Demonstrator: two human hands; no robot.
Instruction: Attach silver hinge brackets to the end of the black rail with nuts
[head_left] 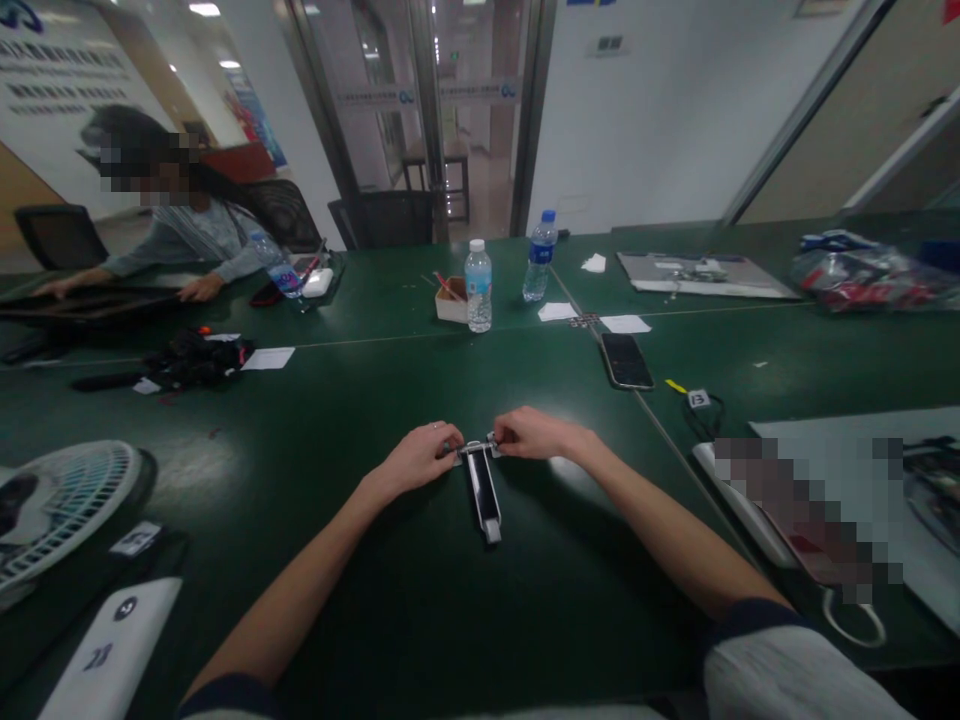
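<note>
A narrow silver-and-black object [484, 492] lies lengthwise on the green table, with a pale block at its near end and a short metal crosspiece at its far end. I cannot make out its exact kind. My left hand [427, 452] pinches the left end of the crosspiece between thumb and fingers. At the right end, my right hand [536, 436] is closed in the same way, with the fingertips partly hiding the metal. Both hands rest low, close to the table top.
Beyond my hands stand two water bottles [479, 290], a small box [451, 303] and a phone [627, 360]. A white fan [97, 480] and white case [112, 650] lie left; a laptop-like panel [705, 275] lies far right. A person [187, 210] sits far left, handling a dark frame.
</note>
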